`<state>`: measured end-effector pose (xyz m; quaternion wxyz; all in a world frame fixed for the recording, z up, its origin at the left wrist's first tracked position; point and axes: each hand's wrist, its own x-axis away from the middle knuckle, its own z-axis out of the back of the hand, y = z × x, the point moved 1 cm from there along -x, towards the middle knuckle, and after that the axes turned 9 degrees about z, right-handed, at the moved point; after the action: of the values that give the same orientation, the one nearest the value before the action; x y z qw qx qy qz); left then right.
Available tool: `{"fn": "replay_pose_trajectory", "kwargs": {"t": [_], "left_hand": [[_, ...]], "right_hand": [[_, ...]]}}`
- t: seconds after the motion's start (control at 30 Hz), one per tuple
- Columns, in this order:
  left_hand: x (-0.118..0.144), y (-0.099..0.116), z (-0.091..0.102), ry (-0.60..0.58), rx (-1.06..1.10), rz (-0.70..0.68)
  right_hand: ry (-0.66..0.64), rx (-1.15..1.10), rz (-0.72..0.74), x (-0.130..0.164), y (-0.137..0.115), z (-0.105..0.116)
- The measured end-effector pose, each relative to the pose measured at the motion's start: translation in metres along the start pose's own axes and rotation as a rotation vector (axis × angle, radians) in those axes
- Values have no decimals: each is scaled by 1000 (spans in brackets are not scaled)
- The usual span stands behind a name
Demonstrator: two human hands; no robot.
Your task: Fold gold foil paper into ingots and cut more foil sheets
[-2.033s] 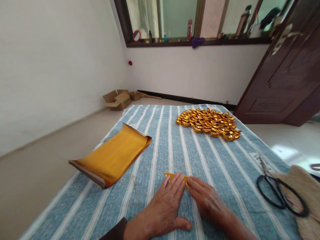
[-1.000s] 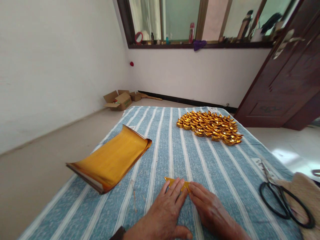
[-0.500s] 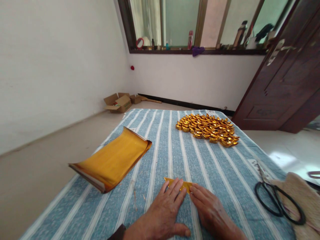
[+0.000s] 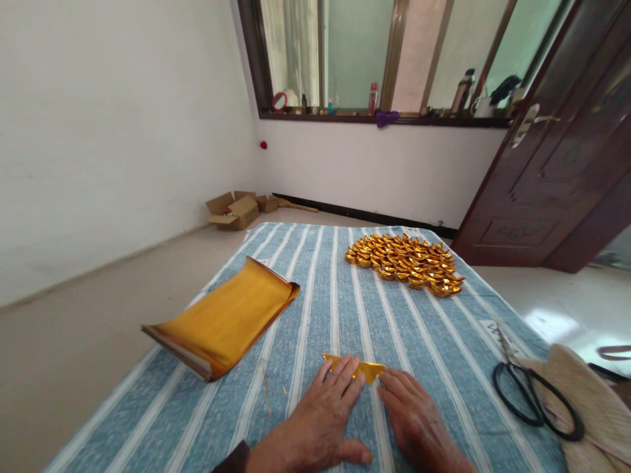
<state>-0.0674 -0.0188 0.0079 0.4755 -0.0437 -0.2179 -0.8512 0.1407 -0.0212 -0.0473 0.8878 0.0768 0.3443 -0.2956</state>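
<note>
– What is being worked, and where?

– A small folded gold paper piece (image 4: 355, 368) is pinned low in the frame's centre on the striped blue cloth (image 4: 424, 328). It is pressed flat under the open left hand (image 4: 320, 420) and open right hand (image 4: 419, 417), likely so a crease is held; nothing is gripped.

– And around it?

– A gold sheet stack (image 4: 227, 318) is kept left, finished gold ingots (image 4: 404, 263) upper centre, scissors (image 4: 535, 394) lower right (within reach).

Left hand (image 4: 323, 420) lay palm down with fingers spread forward, thumb splayed to the right, dark sleeve cuff at the wrist, right hand (image 4: 419, 420) lay flat just beside it, fingers angled inward, both hands open
</note>
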Motion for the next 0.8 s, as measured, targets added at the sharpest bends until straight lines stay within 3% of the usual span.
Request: {"fn": "replay_pose_trajectory", "kwargs": {"t": [0.33,0.57,0.8], "left_hand": [[-4,0,2,26,-8,16],[-21,10,15,167,-159,12],[-45,14,36,124,-204,114]], "right_hand": [[71,46,-35,1,1,1],[204,111,-238,10,15,-7],[121,216,-343,-5,20,-16]]}}
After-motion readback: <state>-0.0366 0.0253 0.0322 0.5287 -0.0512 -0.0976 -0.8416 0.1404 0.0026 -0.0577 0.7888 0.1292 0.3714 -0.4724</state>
